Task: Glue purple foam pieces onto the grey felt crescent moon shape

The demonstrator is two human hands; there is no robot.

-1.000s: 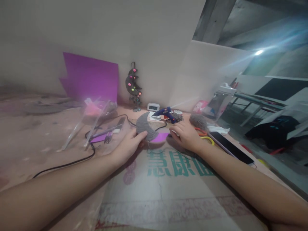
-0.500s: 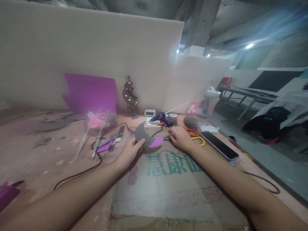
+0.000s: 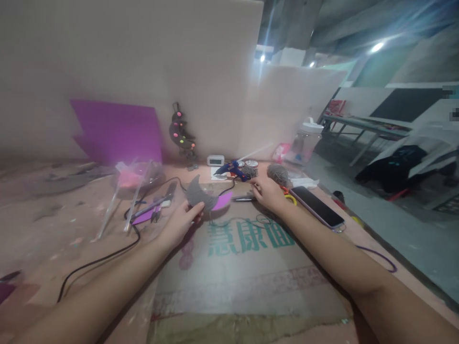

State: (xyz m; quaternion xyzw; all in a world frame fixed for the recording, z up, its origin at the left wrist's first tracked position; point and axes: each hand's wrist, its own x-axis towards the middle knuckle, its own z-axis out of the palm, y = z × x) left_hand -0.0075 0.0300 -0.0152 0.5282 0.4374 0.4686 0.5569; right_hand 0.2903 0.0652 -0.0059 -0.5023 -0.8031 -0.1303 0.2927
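Observation:
My left hand (image 3: 184,220) pinches a crescent moon shape (image 3: 199,196) by its lower left edge. Grey yarn covers most of the crescent, while its right tip is bare purple. A thin yarn strand (image 3: 229,224) trails from it across the cardboard. My right hand (image 3: 268,193) hovers above or rests on the scissors (image 3: 244,198), hiding their middle. Its fingers are curled with thumb and forefinger close together; whatever they hold is too small to make out. Past the right hand lie a blue glue gun (image 3: 231,168) and a grey yarn ball (image 3: 278,175).
Printed cardboard (image 3: 229,286) lies under my hands. To the right are a phone (image 3: 317,206) and a clear jug (image 3: 306,143). Behind stand a small clock (image 3: 215,160), a decorated crescent (image 3: 181,134) and a purple sheet (image 3: 122,131). A black cable (image 3: 96,258) crosses the left side.
The view has shifted, so most things sit further left and higher. My right hand has moved right relative to the scissors, showing more of their blades. My left hand still holds the crescent.

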